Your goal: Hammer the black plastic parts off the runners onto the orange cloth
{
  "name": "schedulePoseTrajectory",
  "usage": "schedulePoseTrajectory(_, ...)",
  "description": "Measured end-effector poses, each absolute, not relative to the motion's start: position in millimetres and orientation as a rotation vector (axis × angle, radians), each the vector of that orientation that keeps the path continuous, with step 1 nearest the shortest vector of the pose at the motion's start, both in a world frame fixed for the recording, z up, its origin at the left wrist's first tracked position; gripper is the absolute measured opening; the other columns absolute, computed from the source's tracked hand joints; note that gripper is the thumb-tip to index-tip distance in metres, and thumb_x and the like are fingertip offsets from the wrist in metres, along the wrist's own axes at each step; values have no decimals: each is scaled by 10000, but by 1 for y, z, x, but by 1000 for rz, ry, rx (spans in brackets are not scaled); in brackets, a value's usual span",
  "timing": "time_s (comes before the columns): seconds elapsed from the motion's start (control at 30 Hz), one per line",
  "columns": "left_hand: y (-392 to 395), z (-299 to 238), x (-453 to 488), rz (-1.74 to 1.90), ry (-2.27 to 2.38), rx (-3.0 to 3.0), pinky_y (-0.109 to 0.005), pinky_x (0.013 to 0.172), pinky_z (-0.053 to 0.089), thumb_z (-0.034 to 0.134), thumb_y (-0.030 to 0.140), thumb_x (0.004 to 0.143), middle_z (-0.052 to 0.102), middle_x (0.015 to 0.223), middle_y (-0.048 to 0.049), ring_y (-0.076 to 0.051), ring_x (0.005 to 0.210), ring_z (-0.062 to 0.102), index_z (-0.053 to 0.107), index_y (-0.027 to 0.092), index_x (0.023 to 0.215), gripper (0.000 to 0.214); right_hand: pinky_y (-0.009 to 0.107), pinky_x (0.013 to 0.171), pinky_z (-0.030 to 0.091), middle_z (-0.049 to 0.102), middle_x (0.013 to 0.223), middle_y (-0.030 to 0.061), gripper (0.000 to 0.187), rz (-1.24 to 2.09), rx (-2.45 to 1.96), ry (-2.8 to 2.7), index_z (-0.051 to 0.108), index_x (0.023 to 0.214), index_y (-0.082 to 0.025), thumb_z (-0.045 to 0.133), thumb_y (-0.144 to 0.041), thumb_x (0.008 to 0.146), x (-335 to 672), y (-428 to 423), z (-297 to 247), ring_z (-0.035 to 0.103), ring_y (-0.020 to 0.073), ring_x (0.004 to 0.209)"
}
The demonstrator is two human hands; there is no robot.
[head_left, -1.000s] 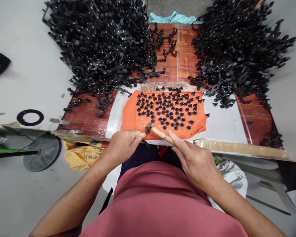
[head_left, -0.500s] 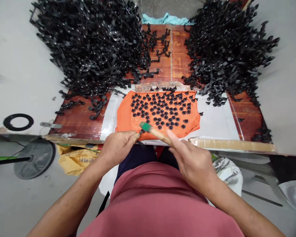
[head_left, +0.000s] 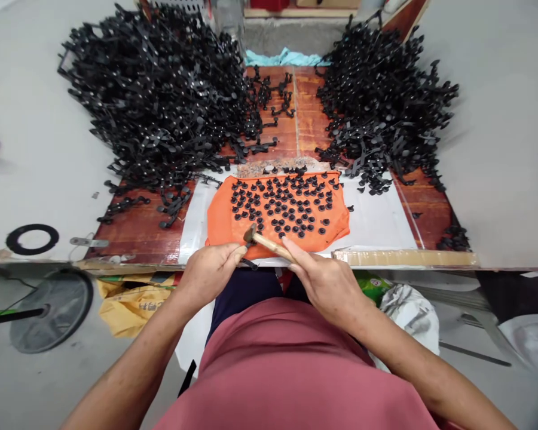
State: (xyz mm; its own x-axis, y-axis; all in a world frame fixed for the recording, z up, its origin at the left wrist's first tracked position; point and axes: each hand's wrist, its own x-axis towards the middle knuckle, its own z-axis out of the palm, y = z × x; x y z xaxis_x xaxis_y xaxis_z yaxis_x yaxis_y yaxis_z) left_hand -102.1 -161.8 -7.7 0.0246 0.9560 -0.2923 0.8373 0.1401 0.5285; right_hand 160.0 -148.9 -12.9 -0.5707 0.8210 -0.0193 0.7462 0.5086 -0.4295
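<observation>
My right hand (head_left: 329, 283) is wrapped round the wooden handle of a hammer (head_left: 275, 246). The hammer's head is at the front of an orange cloth (head_left: 219, 221), right beside the fingertips of my left hand (head_left: 211, 270). Thumb and fingers of that left hand pinch a black plastic part (head_left: 250, 264), whose end sticks out past the table edge; the hammer head partly hides the rest. Whether the head touches the part, I cannot tell. Several small black round pieces with upright stems (head_left: 291, 209) are spread over the cloth.
A large heap of black plastic parts (head_left: 161, 95) covers the table's left side, and a smaller heap (head_left: 381, 113) lies at the right. A light-blue cloth (head_left: 287, 57) lies at the back. Cardboard edging (head_left: 407, 258) lines the front right edge.
The hammer head has come down and left toward my left fingertips, its angle turned. My left hand keeps its pinch. The whole view has shifted slightly, showing more of the back.
</observation>
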Motion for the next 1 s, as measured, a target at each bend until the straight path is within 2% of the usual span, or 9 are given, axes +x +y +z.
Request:
schedulePoseTrajectory(0.13,-164,-9,-105,470,1730,1549,-258,605,325,372,562,951,474,610,25,-143,612,440,459,214,642,474,310,800,567,800,1020,59,510,869,-1321,-2264,452,1586,-269,390,-315,1082,171,-149,-3,750,210,833)
schedulePoseTrajectory(0.33,-171,-6,-106,679,1586,1144,-245,545,306,490,658,879,439,606,39,-125,581,368,512,207,700,486,299,799,533,776,987,38,449,1041,-1368,-2099,556,1495,-258,405,-344,1080,179,-156,-12,718,195,821)
schedulePoseTrajectory(0.47,-179,-6,-106,667,1571,1012,-248,492,200,521,733,842,297,533,75,-106,515,236,556,204,752,537,251,650,459,674,749,-23,296,1136,-1362,-2024,692,1221,-230,487,-355,1047,175,-158,-17,611,153,658)
schedulePoseTrajectory(0.6,-187,-7,-103,677,1472,935,-257,496,138,527,785,820,230,555,90,-87,515,143,545,197,740,593,248,655,452,660,761,-22,154,1249,-1306,-1881,688,989,-211,579,-319,977,161,-151,-13,587,145,684)
schedulePoseTrajectory(0.73,-192,-5,-94,703,1401,933,-247,506,176,546,794,830,289,595,66,-92,545,198,545,190,721,614,238,655,465,627,745,-40,144,1436,-1231,-1724,634,875,-213,685,-345,900,136,-146,-12,572,131,673)
schedulePoseTrajectory(0.83,-198,-3,-84,679,1387,982,-243,542,299,582,792,822,397,633,32,-113,599,318,561,190,700,614,215,603,448,573,681,-69,213,1513,-1228,-1625,628,822,-210,756,-378,845,121,-151,-12,524,106,617)
schedulePoseTrajectory(0.9,-203,-7,-82,655,1411,999,-262,587,377,603,786,814,508,695,7,-145,668,409,608,202,724,591,204,615,460,616,708,-68,179,1528,-1200,-1624,675,844,-210,743,-374,860,121,-156,-12,548,104,643)
schedulePoseTrajectory(1.0,-203,-24,-89,549,1485,1009,-300,586,405,540,825,816,574,701,11,-169,671,410,648,249,719,594,177,680,502,694,793,-76,130,1390,-1299,-1696,743,937,-250,678,-361,921,139,-163,-8,634,106,729)
